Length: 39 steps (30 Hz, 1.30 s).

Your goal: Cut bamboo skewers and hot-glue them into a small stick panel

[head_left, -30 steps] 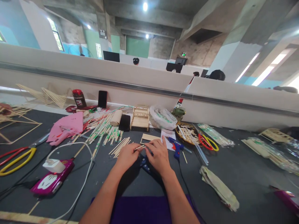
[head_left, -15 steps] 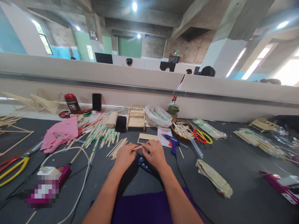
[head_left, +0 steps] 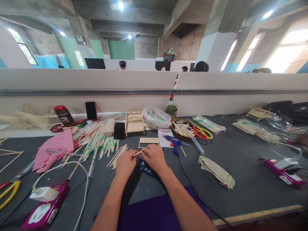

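At a dark worktable (head_left: 240,166) strewn with craft supplies, a person grips a thin wooden stick (head_left: 137,154) between both hands. Far to the left of the fingers lie yellow-handled scissors (head_left: 8,191), a magenta device (head_left: 44,210) with a white charger block (head_left: 43,194) on it, and a looping white cable (head_left: 81,170). Beyond these, a crumpled pink sheet (head_left: 54,149) rests below a red-capped jar (head_left: 62,115) and a dark phone (head_left: 91,110) propped against the partition. Nearer the fingers, to their left and beyond, spreads a heap of wrapped chopsticks (head_left: 98,141), and a small fan of bare sticks (head_left: 117,154) lies just left of the knuckles.

The left hand (head_left: 125,165) is curled, fingertips pinching the near end of the stick; the right hand (head_left: 155,158) closes on its other end, fingers bent over it, so the stick runs between the two hands just above the table. Under the fingers sits a blue-handled tool (head_left: 145,168), probably a cutter, though the hands cover most of it.

Just beyond the fingers lies a flat panel of joined sticks (head_left: 148,141), and behind it stands a small stick-built model (head_left: 134,121). To the right of the fingers rests a blue glue gun (head_left: 175,142), then a basket (head_left: 176,123) of sticks with red-and-yellow scissors (head_left: 202,133). Further right lie a folded cloth (head_left: 216,171) and a second magenta device (head_left: 281,171).
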Each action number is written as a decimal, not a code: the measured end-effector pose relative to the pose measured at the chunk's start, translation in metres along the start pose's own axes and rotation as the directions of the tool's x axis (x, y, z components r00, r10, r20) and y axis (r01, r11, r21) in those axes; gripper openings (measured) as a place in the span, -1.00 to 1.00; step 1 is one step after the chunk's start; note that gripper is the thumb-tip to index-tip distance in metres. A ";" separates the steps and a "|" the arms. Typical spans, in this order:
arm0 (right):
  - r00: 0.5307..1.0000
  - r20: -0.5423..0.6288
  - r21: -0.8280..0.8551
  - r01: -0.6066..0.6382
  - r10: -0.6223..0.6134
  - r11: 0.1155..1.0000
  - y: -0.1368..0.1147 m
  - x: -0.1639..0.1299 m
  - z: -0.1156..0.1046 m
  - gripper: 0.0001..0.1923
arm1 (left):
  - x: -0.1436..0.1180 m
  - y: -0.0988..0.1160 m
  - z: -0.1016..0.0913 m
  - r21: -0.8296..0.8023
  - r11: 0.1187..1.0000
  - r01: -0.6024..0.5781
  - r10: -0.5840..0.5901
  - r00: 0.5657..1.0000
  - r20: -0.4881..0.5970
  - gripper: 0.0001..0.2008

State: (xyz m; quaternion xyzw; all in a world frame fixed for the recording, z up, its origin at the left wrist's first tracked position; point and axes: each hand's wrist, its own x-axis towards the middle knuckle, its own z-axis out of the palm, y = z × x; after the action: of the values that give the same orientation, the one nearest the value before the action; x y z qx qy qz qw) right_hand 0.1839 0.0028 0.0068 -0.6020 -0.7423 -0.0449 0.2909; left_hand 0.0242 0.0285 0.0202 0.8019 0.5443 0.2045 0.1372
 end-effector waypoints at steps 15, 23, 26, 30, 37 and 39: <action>0.997 -0.053 -0.088 -0.062 0.058 0.994 -0.004 0.003 0.007 -0.75 | -0.005 0.014 0.000 0.103 0.994 0.019 -0.021 1.000 0.013 -0.76; 0.935 -0.111 0.382 -0.273 0.337 0.883 0.021 0.005 -0.002 -0.80 | 0.003 0.004 0.005 -0.531 0.847 0.011 -0.034 0.999 -0.034 -0.73; 0.925 -0.058 0.639 -0.254 0.375 0.726 0.019 0.007 -0.005 -0.84 | 0.005 0.003 0.004 -0.769 0.635 0.064 -0.093 0.996 0.006 -0.69; 0.949 -0.054 0.786 -0.152 0.312 0.599 0.008 0.011 -0.005 -0.86 | 0.002 0.009 -0.001 -0.865 0.497 0.074 -0.104 0.994 0.025 -0.66; 0.943 -0.049 0.859 -0.129 0.330 0.496 0.005 0.012 -0.006 -0.87 | 0.001 0.011 -0.004 -0.916 0.394 0.080 -0.095 0.994 0.046 -0.64; 0.941 -0.005 0.898 -0.144 0.338 0.415 0.005 0.012 -0.005 -0.86 | 0.001 0.011 -0.004 -0.922 0.373 0.104 -0.094 0.993 0.074 -0.64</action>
State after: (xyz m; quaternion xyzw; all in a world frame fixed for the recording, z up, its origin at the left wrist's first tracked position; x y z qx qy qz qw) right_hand 0.1895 0.0125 0.0154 -0.4545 -0.5301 0.3355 0.6323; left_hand 0.0314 0.0255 0.0285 0.5566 0.3845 0.4605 0.5747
